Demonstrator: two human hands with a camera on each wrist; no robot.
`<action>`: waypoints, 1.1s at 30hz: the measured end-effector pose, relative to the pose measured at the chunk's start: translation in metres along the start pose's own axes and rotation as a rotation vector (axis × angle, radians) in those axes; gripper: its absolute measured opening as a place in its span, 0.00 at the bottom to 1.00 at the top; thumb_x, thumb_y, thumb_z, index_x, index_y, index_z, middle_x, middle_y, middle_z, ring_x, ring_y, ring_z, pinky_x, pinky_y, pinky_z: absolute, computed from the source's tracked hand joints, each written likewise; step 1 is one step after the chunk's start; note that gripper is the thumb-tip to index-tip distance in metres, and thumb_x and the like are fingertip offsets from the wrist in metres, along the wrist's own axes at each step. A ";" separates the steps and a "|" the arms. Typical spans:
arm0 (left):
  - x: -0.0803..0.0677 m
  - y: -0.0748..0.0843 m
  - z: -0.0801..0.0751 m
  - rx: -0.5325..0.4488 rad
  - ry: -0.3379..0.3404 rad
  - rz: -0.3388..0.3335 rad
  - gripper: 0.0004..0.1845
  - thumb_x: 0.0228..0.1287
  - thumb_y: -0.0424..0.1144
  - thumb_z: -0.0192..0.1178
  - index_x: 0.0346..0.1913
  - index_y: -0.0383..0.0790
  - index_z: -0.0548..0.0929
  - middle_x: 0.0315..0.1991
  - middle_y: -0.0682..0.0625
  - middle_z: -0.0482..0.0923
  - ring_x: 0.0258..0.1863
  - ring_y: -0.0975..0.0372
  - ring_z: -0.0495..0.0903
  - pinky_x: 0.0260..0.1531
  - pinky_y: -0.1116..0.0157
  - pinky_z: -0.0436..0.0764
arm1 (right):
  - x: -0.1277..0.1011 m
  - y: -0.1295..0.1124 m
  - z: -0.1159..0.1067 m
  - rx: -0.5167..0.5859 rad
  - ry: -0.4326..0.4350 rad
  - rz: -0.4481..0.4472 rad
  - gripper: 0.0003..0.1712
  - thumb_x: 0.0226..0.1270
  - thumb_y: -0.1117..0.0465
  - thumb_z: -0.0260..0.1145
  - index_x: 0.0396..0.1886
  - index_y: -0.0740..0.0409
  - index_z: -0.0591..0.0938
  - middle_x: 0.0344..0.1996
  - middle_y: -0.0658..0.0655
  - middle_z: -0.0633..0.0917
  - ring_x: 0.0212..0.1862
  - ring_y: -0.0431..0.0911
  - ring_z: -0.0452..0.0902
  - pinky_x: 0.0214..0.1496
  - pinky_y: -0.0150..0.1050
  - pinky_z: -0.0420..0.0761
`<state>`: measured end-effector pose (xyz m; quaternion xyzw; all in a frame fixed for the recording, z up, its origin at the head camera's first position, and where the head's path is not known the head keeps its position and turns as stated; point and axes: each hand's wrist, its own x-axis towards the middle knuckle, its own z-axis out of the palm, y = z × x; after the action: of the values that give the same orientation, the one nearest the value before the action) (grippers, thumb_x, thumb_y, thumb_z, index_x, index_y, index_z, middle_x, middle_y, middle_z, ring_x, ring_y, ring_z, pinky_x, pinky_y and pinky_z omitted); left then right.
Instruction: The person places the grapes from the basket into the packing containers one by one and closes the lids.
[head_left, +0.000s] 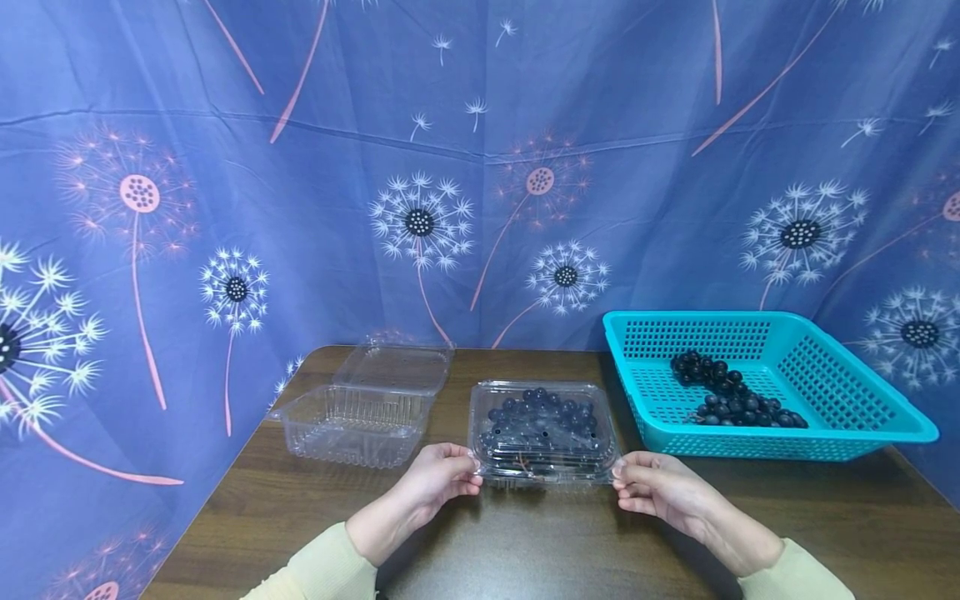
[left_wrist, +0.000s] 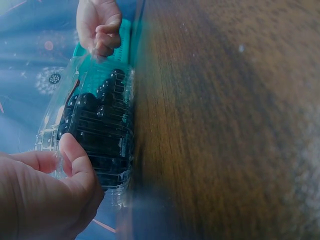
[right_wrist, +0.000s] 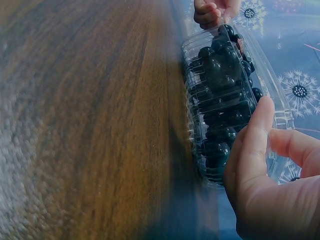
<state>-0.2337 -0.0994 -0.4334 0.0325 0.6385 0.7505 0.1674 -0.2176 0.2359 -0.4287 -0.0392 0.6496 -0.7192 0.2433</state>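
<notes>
Two clear boxes: left hand (head_left: 438,483) and right hand (head_left: 660,487) pinch the closed grape box (head_left: 542,432); empty box (head_left: 360,412) left; one basket (head_left: 825,433) right. No writing is legible.

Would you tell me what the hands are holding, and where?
Left hand and right hand grip the closed clear grape box by its near corners.

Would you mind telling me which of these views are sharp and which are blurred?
Head view: evenly lit and sharp, with wide-angle bending at the edges. Both wrist views: the closed clamshell of grapes is fairly clear, while the wooden table smears into blur nearest the camera.
</notes>
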 end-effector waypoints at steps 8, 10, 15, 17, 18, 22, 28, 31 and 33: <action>-0.002 0.003 0.002 0.013 0.010 0.011 0.11 0.56 0.23 0.52 0.42 0.25 0.68 0.26 0.49 0.73 0.23 0.65 0.78 0.26 0.72 0.81 | 0.000 0.000 0.000 -0.001 0.012 0.002 0.02 0.66 0.64 0.59 0.35 0.58 0.77 0.30 0.51 0.80 0.33 0.40 0.80 0.41 0.35 0.84; -0.003 0.003 0.003 0.017 0.009 0.018 0.11 0.55 0.22 0.52 0.42 0.25 0.67 0.25 0.49 0.74 0.23 0.65 0.78 0.26 0.72 0.81 | 0.000 -0.001 0.001 -0.004 0.013 0.003 0.02 0.66 0.64 0.59 0.35 0.58 0.77 0.30 0.51 0.80 0.33 0.40 0.80 0.41 0.35 0.84; -0.002 0.002 0.002 0.022 0.007 0.034 0.11 0.55 0.21 0.51 0.42 0.25 0.66 0.24 0.49 0.75 0.22 0.66 0.78 0.26 0.72 0.81 | 0.000 -0.001 0.001 -0.005 0.015 0.006 0.02 0.66 0.64 0.59 0.35 0.58 0.77 0.30 0.51 0.80 0.33 0.40 0.80 0.41 0.35 0.84; -0.002 0.001 0.002 0.022 0.007 0.042 0.12 0.54 0.21 0.51 0.42 0.25 0.66 0.24 0.49 0.75 0.22 0.66 0.78 0.26 0.72 0.81 | 0.000 -0.001 0.001 -0.005 0.016 0.007 0.02 0.66 0.64 0.59 0.35 0.58 0.77 0.29 0.51 0.80 0.32 0.40 0.80 0.41 0.35 0.84; -0.002 0.001 0.002 0.024 0.008 0.046 0.12 0.54 0.21 0.51 0.42 0.25 0.66 0.24 0.49 0.75 0.22 0.66 0.78 0.26 0.72 0.81 | 0.000 -0.001 0.001 -0.005 0.016 0.008 0.02 0.66 0.64 0.59 0.35 0.57 0.77 0.29 0.51 0.80 0.32 0.40 0.80 0.41 0.35 0.84; -0.003 0.001 0.003 0.039 0.016 0.057 0.12 0.55 0.21 0.52 0.43 0.23 0.67 0.24 0.49 0.75 0.22 0.66 0.78 0.26 0.72 0.81 | 0.000 -0.001 0.001 -0.005 0.014 0.014 0.02 0.66 0.64 0.59 0.35 0.57 0.77 0.29 0.51 0.80 0.32 0.40 0.80 0.41 0.35 0.84; -0.003 0.002 0.001 0.047 0.043 0.024 0.15 0.56 0.23 0.54 0.46 0.19 0.68 0.27 0.47 0.76 0.24 0.65 0.79 0.29 0.71 0.83 | 0.000 -0.001 0.000 0.002 0.010 0.018 0.02 0.66 0.64 0.58 0.35 0.57 0.77 0.29 0.51 0.80 0.32 0.40 0.80 0.41 0.35 0.84; -0.003 0.003 0.000 0.033 0.037 0.002 0.15 0.56 0.25 0.55 0.45 0.18 0.70 0.27 0.47 0.76 0.25 0.65 0.80 0.32 0.70 0.83 | 0.000 -0.001 0.000 -0.002 0.010 0.018 0.02 0.66 0.64 0.58 0.34 0.57 0.77 0.29 0.51 0.80 0.32 0.40 0.80 0.41 0.34 0.83; -0.004 0.003 -0.001 0.021 0.015 -0.014 0.13 0.57 0.25 0.54 0.43 0.19 0.71 0.27 0.47 0.77 0.25 0.65 0.80 0.32 0.69 0.84 | 0.001 -0.001 0.000 -0.005 0.011 0.016 0.02 0.67 0.64 0.58 0.35 0.57 0.77 0.29 0.51 0.80 0.33 0.41 0.80 0.41 0.34 0.83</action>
<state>-0.2313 -0.1020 -0.4299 0.0241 0.6478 0.7428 0.1673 -0.2183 0.2358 -0.4282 -0.0305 0.6529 -0.7159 0.2453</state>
